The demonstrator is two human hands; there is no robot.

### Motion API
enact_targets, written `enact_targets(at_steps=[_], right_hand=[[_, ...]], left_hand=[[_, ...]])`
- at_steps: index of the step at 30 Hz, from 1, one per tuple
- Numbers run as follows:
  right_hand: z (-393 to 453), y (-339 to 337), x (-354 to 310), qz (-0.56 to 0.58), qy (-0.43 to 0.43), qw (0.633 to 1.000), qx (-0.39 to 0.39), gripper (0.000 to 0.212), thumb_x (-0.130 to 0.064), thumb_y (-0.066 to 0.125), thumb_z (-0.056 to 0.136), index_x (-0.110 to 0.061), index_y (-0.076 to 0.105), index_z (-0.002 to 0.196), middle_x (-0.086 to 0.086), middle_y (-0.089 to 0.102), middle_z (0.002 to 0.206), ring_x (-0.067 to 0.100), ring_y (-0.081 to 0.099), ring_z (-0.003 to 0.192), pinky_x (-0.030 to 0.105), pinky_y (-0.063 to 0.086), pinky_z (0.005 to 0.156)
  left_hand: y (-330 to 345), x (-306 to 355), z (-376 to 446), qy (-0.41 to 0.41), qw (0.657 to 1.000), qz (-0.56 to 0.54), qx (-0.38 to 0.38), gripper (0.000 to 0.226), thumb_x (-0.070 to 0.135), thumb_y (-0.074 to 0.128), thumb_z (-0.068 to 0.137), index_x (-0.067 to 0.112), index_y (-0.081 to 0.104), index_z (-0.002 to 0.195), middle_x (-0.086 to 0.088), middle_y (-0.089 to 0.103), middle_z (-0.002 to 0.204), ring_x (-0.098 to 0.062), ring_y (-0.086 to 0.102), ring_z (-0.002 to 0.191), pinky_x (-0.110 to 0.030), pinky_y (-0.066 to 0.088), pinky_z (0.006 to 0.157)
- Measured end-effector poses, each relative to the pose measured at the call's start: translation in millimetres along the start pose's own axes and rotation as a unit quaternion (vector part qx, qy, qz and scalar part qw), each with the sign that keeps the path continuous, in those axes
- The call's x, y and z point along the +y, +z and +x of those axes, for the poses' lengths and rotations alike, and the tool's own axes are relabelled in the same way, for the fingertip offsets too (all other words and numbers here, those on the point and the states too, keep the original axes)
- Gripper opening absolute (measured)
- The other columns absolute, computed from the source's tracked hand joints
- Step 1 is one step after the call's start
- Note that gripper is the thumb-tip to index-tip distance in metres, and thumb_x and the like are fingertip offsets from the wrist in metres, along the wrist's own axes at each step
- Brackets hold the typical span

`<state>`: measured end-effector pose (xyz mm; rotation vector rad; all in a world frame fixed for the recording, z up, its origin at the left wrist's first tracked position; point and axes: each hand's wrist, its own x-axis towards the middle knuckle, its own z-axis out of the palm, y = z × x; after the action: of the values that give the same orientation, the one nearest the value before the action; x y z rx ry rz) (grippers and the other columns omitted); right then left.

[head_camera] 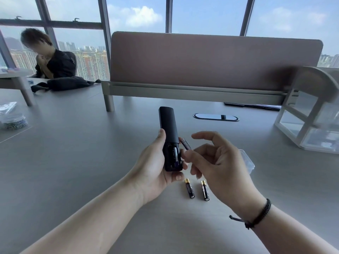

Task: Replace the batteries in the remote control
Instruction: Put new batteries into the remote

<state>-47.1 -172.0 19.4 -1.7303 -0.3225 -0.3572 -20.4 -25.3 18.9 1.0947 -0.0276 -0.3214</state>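
My left hand (154, 165) grips a black remote control (168, 132) upright above the desk, its battery compartment open at the lower end. One battery (175, 154) sits inside the compartment. My right hand (216, 162) pinches a purple-and-silver battery (185, 143) right beside the compartment's edge, index finger raised. Two black-and-gold batteries (189, 188) (205, 190) lie side by side on the grey desk (82, 162), just below my hands.
A clear plastic lid or box (246, 160) lies behind my right hand. A clear drawer organizer (311, 123) stands at the right, a cable grommet (216, 117) and a desk divider (201, 61) behind. Bags of small parts (12, 118) lie far left. Another person sits at the back left.
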Motion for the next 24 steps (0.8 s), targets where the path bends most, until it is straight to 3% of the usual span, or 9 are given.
enact_targets(at_steps=[3,6,11,17,24], right_hand=[[-1.4,-1.0,-2.1,-0.018,-0.009,1.0,-0.004,0.009,-0.007,0.074,0.085,-0.014,0.069,0.084,0.006,0.07,0.061,0.013,0.059,0.048,0.028,0.051,0.052],[-3.8,-0.6,-3.6,-0.034,-0.023,0.999,-0.013,0.011,-0.006,0.074,0.084,-0.015,0.074,0.078,0.007,0.07,0.06,0.011,0.059,0.05,0.028,0.054,0.053],[-6.9,1.7,-4.0,-0.076,-0.047,0.996,-0.004,0.011,-0.008,0.076,0.082,-0.019,0.074,0.082,-0.012,0.072,0.062,0.005,0.065,0.055,0.018,0.051,0.058],[-8.0,1.8,-2.7,-0.125,-0.098,0.987,0.028,0.018,-0.01,0.078,0.079,-0.024,0.068,0.085,-0.009,0.072,0.069,0.017,0.066,0.058,0.036,0.055,0.062],[-6.7,2.6,0.8,-0.161,-0.115,0.98,0.013,0.023,-0.012,0.084,0.074,-0.021,0.079,0.095,-0.007,0.067,0.077,0.009,0.06,0.063,0.017,0.049,0.061]], left_hand=[[0.1,-0.7,-0.4,0.006,1.0,0.016,-0.002,0.059,0.06,0.033,0.099,0.011,0.062,0.112,-0.009,0.058,0.071,-0.023,0.054,0.055,-0.027,0.038,0.044],[1.9,-1.5,-2.3,0.008,0.999,0.032,-0.015,0.058,0.06,0.032,0.099,0.012,0.062,0.113,-0.007,0.059,0.068,-0.021,0.056,0.052,-0.03,0.038,0.048],[2.8,-2.4,-3.4,0.003,0.998,0.037,-0.047,0.058,0.061,0.032,0.098,0.014,0.064,0.11,-0.006,0.059,0.077,-0.02,0.055,0.057,-0.031,0.04,0.051],[4.3,-4.8,-4.0,-0.009,0.996,0.044,-0.077,0.061,0.063,0.034,0.097,0.012,0.062,0.115,-0.013,0.056,0.086,-0.022,0.052,0.063,-0.033,0.044,0.052],[4.9,-6.4,-7.2,-0.016,0.996,0.041,-0.079,0.056,0.063,0.034,0.097,0.015,0.063,0.105,-0.003,0.058,0.078,-0.018,0.053,0.06,-0.03,0.039,0.052]])
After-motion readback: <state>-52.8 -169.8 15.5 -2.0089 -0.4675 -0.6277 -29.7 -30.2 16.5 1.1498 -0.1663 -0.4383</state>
